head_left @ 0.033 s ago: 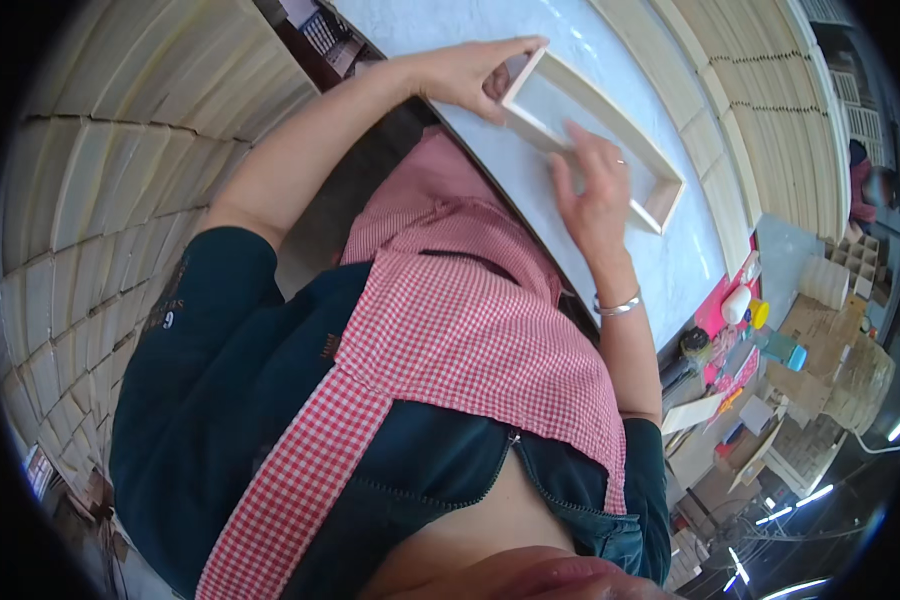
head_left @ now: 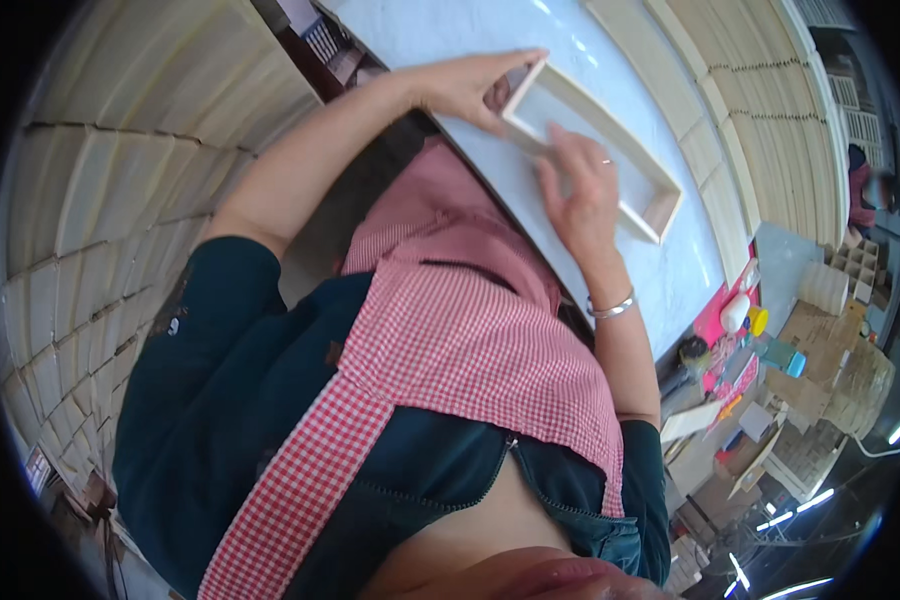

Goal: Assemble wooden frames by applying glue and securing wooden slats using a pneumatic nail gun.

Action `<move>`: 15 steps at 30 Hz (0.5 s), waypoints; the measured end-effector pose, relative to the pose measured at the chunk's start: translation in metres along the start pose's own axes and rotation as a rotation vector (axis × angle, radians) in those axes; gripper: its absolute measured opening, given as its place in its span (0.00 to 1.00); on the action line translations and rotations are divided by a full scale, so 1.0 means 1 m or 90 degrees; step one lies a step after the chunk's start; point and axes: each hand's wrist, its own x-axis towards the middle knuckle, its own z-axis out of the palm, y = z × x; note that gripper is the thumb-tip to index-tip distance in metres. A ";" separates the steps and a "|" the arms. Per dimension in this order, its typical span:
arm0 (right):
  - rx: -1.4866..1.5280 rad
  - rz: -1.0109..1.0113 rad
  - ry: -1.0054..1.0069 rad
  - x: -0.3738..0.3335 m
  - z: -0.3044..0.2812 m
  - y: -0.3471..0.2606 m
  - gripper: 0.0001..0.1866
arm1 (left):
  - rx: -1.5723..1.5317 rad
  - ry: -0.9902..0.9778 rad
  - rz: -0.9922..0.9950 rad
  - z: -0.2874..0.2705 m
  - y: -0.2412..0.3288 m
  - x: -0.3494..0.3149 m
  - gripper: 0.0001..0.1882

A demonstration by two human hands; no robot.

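Note:
A long, narrow tray of pale wood (head_left: 610, 119) lies on the white tabletop (head_left: 460, 30), its low walls forming a rectangle. Whether it has a bottom of its own I cannot tell. Its left short end is gripped by my left hand (head_left: 465, 88), with fingers at the far corner and thumb at the near one. Over the near long wall, my right hand (head_left: 582, 190) reaches with fingers apart, their tips inside the tray outline and slightly blurred. Part of that wall is hidden behind it. A ring and a silver bracelet are on the right hand and wrist.
Stacked pale wooden pieces (head_left: 770, 110) line the table's far right side. Tall stacks of boards (head_left: 120, 190) stand at my left. Bottles, including a white one (head_left: 735, 313), and cardboard lie to the right. Another person (head_left: 867, 185) is at the far right.
My right hand has shifted slightly left along the tray's near wall. The tray and my left hand sit a little lower in the picture, with the grip unchanged.

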 end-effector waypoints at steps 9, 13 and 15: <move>0.118 -0.110 -0.039 0.040 0.010 -0.006 0.22 | -0.041 0.017 0.038 0.001 0.008 0.002 0.59; 0.133 -0.104 -0.093 0.051 0.007 -0.007 0.20 | -0.009 0.029 0.029 -0.001 0.004 0.003 0.56; 0.190 -0.106 -0.158 0.067 0.000 -0.002 0.17 | -0.003 0.006 -0.004 -0.003 0.007 0.001 0.55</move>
